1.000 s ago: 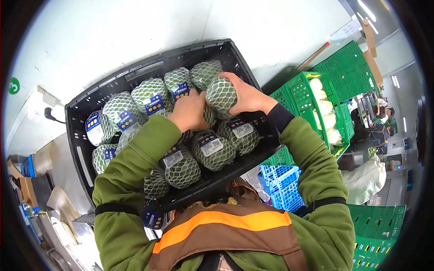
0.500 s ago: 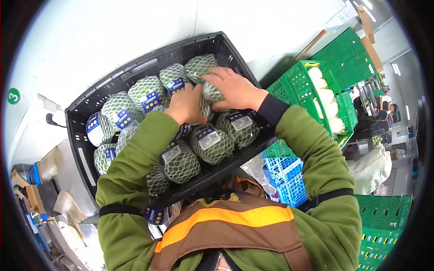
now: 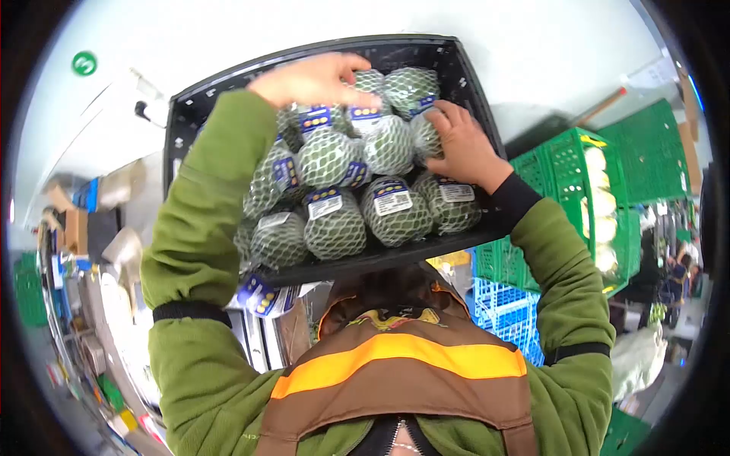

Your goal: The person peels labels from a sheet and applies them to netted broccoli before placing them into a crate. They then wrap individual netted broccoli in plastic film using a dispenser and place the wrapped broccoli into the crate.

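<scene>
A black crate (image 3: 342, 266) in front of me holds several rows of round green produce, probably melons, in white nets with blue-and-white labels. One netted melon (image 3: 388, 146) sits in the middle of the upper layer. My left hand (image 3: 319, 80) reaches over the back of the crate, its fingers stretched and apart, close above a back-row melon (image 3: 366, 78). Curled around the side of another netted melon (image 3: 426, 137) at the right are the fingers of my right hand (image 3: 465, 148). My left forearm hides the crate's left end.
Green crates (image 3: 559, 171) stand at the right, one holding pale round produce (image 3: 601, 205). Below them is a blue crate (image 3: 506, 315). A white wall (image 3: 304, 23) rises behind the black crate. A person (image 3: 677, 277) is far off at the right.
My left hand has moved from the middle melons to the back row. My right hand has come down to the right end. The view has shifted, and the crate appears further right.
</scene>
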A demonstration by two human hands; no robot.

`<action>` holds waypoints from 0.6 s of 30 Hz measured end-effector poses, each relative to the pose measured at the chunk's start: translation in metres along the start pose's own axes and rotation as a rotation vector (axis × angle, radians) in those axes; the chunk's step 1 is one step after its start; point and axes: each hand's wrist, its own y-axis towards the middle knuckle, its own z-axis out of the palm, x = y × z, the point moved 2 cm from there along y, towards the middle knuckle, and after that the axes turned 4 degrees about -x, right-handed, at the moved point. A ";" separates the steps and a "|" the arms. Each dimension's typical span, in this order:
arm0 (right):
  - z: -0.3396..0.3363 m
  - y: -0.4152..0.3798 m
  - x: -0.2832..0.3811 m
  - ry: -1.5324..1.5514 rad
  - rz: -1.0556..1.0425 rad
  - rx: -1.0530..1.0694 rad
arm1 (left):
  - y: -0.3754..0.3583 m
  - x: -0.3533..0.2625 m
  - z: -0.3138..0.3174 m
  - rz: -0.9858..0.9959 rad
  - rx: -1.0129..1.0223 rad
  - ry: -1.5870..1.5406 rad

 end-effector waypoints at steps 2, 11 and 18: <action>-0.013 0.006 0.000 -0.088 -0.023 0.116 | -0.029 -0.006 -0.030 -0.100 -0.106 -0.116; -0.071 -0.033 -0.085 0.693 0.386 -0.097 | -0.257 0.088 -0.061 -0.552 -0.710 0.169; -0.032 -0.031 -0.070 0.836 0.490 -0.182 | -0.241 0.025 0.068 -0.291 -0.331 -0.157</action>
